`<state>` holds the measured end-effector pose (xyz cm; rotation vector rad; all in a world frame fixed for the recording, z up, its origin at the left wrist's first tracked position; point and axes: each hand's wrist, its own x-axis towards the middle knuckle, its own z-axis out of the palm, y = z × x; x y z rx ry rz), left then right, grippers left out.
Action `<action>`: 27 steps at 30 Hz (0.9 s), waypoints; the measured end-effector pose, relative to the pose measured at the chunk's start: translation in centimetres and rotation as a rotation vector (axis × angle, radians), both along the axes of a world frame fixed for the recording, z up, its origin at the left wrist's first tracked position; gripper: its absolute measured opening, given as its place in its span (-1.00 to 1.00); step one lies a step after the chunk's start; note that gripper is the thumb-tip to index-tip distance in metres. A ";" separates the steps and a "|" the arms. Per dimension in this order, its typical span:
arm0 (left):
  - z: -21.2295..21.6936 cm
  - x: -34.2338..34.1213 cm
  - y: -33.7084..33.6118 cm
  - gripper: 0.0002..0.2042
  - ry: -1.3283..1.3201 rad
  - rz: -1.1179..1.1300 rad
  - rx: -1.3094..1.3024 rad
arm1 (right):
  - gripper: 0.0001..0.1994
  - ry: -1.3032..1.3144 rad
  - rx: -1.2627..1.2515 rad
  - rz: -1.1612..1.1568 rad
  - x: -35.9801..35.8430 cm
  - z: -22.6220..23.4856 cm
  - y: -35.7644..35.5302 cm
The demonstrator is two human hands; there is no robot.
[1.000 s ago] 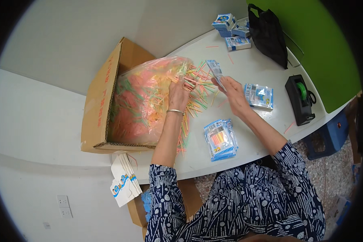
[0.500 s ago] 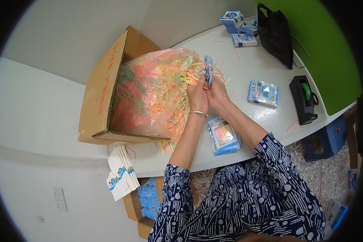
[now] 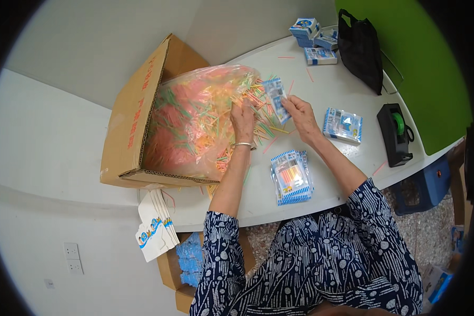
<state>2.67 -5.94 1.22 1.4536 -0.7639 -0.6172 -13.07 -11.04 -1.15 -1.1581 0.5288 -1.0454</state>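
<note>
My right hand (image 3: 303, 118) pinches the edge of a small blue-and-white plastic packet (image 3: 275, 99), held up above the table. To its left, my left hand (image 3: 242, 122) reaches in among thin pastel plastic sticks (image 3: 227, 154), which look like short straws. Its fingertips are hidden there, so I cannot tell whether they grip any. The sticks spill from a clear plastic bag (image 3: 195, 126) lying in an open cardboard box (image 3: 134, 113). Nearer to me lies a stack of packets (image 3: 291, 179), the top one showing coloured sticks through its window.
Right of my right hand lies another packet stack (image 3: 343, 125). Beyond it stands a black tape dispenser (image 3: 394, 134). A black bag (image 3: 359, 50) and small boxes (image 3: 305, 26) sit at the back. Folded white cartons (image 3: 155, 229) overhang the front edge, above a box of blue packets (image 3: 190, 258).
My hands have parted. The left moved back left onto the sticks, while the right drew right with the packet, now turned flatter toward me. The stick bundle between my hands is no longer visible.
</note>
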 end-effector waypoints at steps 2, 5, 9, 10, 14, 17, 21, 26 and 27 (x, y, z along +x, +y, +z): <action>-0.1 1.1 0.1 -0.72 -0.418 0.036 0.124 | -0.76 0.054 -0.055 -0.001 -0.6 0.1 0.3; -0.2 1.6 0.4 -0.72 -0.813 0.096 0.164 | -0.74 0.179 -0.148 0.037 -1.8 -0.2 0.2; 0.3 1.8 0.3 -0.71 -1.012 0.101 0.252 | -0.78 0.323 -0.258 0.099 -3.0 -1.4 -0.3; 0.7 1.6 0.4 -0.71 -0.903 0.072 0.242 | -0.78 0.323 -0.255 0.101 -3.1 -1.1 -0.1; 2.7 1.0 0.6 -0.69 -0.326 -0.111 -0.043 | -0.75 0.350 -0.345 0.119 -3.9 -0.3 0.5; 5.6 -2.7 1.4 -0.69 0.090 -0.255 -0.223 | -0.72 0.362 -0.358 0.149 -4.7 -0.2 0.6; 6.8 -4.2 2.2 -0.69 0.166 -0.350 -0.222 | -0.72 0.364 -0.343 0.200 -5.3 0.5 1.3; 7.1 -5.3 3.2 -0.62 0.143 -0.340 -0.181 | -0.73 0.381 -0.347 0.215 -5.7 0.7 1.4; 6.9 -5.4 3.2 -0.62 0.144 -0.339 -0.179 | -0.73 0.395 -0.357 0.214 -5.7 0.7 1.4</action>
